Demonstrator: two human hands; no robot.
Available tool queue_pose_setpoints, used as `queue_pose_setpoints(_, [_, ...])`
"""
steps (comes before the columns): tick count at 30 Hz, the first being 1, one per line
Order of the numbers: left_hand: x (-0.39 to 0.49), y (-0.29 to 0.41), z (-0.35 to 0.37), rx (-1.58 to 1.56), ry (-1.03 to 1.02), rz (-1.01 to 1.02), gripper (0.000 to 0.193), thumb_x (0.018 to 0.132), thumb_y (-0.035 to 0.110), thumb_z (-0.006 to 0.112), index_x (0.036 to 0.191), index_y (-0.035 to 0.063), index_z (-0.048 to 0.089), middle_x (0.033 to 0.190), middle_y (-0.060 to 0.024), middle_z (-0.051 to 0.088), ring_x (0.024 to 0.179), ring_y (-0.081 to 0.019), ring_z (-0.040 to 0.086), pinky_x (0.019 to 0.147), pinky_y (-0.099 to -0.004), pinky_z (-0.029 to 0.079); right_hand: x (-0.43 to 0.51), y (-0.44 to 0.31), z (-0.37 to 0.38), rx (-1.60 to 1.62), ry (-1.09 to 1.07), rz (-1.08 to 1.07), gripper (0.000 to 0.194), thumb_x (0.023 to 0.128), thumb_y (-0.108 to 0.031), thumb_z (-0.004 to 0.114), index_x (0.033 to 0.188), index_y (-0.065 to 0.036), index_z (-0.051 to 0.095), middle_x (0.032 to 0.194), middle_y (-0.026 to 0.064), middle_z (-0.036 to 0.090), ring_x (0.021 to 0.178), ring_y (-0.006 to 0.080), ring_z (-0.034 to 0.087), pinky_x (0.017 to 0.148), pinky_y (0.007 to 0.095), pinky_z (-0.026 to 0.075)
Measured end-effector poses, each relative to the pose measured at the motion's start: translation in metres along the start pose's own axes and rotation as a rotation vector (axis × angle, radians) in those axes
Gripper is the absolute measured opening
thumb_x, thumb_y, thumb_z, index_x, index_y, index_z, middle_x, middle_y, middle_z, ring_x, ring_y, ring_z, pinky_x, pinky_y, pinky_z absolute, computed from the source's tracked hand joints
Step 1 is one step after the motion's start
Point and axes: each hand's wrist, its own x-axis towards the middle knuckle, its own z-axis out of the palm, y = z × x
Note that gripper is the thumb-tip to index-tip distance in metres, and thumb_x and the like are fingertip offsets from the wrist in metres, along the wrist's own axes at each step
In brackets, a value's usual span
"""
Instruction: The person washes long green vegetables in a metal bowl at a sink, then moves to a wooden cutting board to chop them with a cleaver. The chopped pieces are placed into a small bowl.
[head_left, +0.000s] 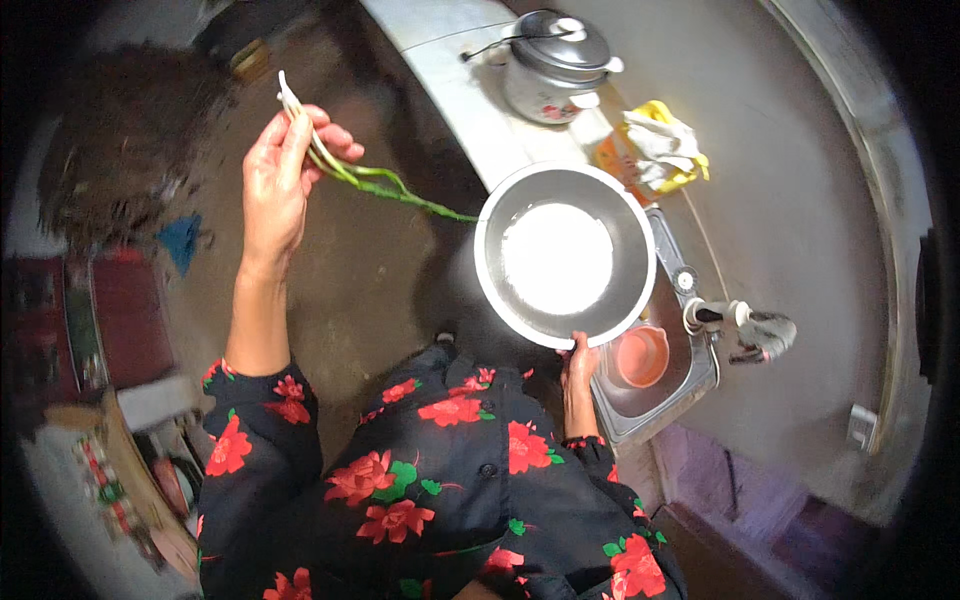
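Observation:
My left hand (289, 161) is raised at the upper left and grips several green onions (337, 165) between thumb and fingers. Their white ends point up; the green leaves trail right, to the rim of a metal basin (491, 300). My right hand (580, 364) holds that basin by its near rim. The basin is wide and round, and a bright glare covers its bottom, so what it may hold there cannot be told. Below and right of it, a pink plastic container (643, 357) sits in the metal sink (626, 420).
A lidded pot (551, 75) with a black cord stands on the white counter (442, 52). Beside it lies a yellow and white bag (664, 142). A faucet (712, 315) with a cloth-like thing (765, 337) juts over the sink. A blue object (180, 241) lies on the floor at left.

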Motion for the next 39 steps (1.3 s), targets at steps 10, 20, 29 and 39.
queue_pose_setpoints(10, [-0.102, -0.002, -0.103, 0.164, 0.455, -0.107, 0.03, 0.101, 0.03, 0.046, 0.105, 0.002, 0.054, 0.09, -0.0103, 0.066, 0.084, -0.0219, 0.069, 0.074, -0.0328, 0.056, 0.021, -0.022, 0.06, 0.011, -0.081, 0.01, 0.03, 0.08, -0.014, 0.063, 0.104, 0.004, 0.057, 0.089, 0.0104, 0.063, 0.065, 0.0211, 0.062, 0.048, 0.0266, 0.051])
queue_pose_setpoints(20, [-0.223, 0.01, -0.222, 0.18, 0.666, 0.154, 0.021, 0.101, 0.016, 0.045, 0.095, -0.0017, 0.055, 0.082, -0.0087, 0.064, 0.08, -0.0168, 0.066, 0.075, -0.0317, 0.054, -0.027, 0.0, 0.07, -0.112, -0.534, 0.363, 0.047, 0.093, -0.044, 0.055, 0.118, -0.005, 0.05, 0.113, 0.0182, 0.054, 0.102, 0.0285, 0.055, 0.086, 0.0334, 0.048])
queue_pose_setpoints(29, [-0.368, 0.083, -0.331, 0.304, 0.904, 0.043, 0.024, 0.103, 0.017, 0.043, 0.097, -0.0027, 0.056, 0.087, -0.0059, 0.062, 0.088, -0.013, 0.06, 0.084, -0.0297, 0.048, -0.263, -0.025, 0.355, -0.47, -1.509, 0.427, 0.043, 0.096, -0.047, 0.049, 0.091, -0.006, 0.062, 0.09, 0.0092, 0.062, 0.077, 0.0203, 0.06, 0.072, 0.0349, 0.052])
queue_pose_setpoints(39, [-0.561, 0.095, -0.449, 0.354, 1.424, 0.065, 0.025, 0.101, 0.018, 0.046, 0.103, -0.0037, 0.057, 0.091, -0.0074, 0.065, 0.09, -0.0156, 0.064, 0.084, -0.0288, 0.05, -0.404, 0.181, 0.583, -1.171, -2.2, -0.19, 0.019, 0.091, -0.017, 0.059, 0.1, -0.001, 0.06, 0.089, 0.0077, 0.066, 0.072, 0.0168, 0.063, 0.07, 0.0339, 0.053])
